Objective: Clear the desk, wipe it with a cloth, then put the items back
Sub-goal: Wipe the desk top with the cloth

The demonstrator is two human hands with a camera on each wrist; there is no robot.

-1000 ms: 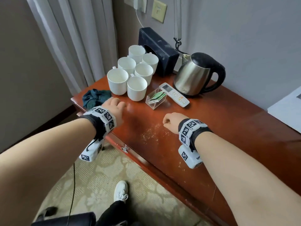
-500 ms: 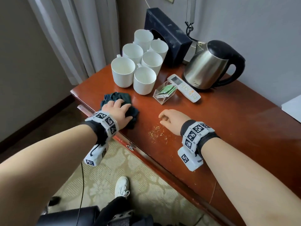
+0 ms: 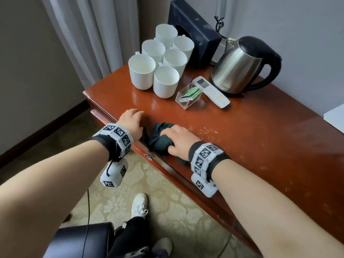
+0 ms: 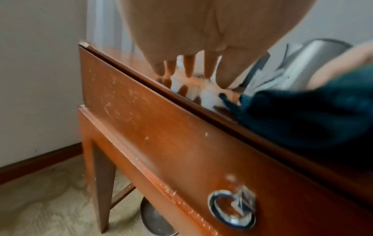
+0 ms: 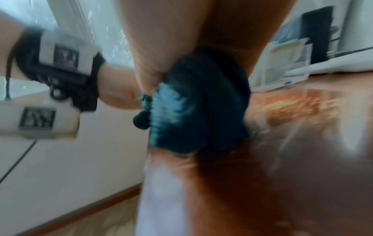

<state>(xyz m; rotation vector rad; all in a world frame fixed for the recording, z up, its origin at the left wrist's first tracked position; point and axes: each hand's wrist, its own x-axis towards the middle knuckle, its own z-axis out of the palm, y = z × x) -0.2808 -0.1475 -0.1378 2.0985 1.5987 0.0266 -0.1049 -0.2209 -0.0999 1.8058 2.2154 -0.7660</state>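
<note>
A dark green cloth (image 3: 158,139) lies bunched at the front edge of the red-brown desk (image 3: 260,146). My right hand (image 3: 167,135) is on top of it, fingers and thumb curled round the bunch; the blurred right wrist view shows the cloth (image 5: 197,103) under the palm. My left hand (image 3: 136,113) rests just left of the cloth, off it, with straight fingers (image 4: 189,70) touching the desk top. In the left wrist view the cloth (image 4: 302,118) hangs over the edge. Pale crumbs (image 3: 202,130) are scattered right of the cloth.
Several white mugs (image 3: 165,82) stand at the back left, with a black tissue box (image 3: 195,32) behind. A steel kettle (image 3: 240,66), a white remote (image 3: 212,92) and a clear sachet box (image 3: 189,96) sit mid-desk. A drawer pull (image 3: 148,156) is below the edge; a black chair (image 3: 81,241) stands near my legs.
The left hand dragged the cloth from the left corner to the front edge and let go of it. The right hand moved left onto the cloth and now holds it.
</note>
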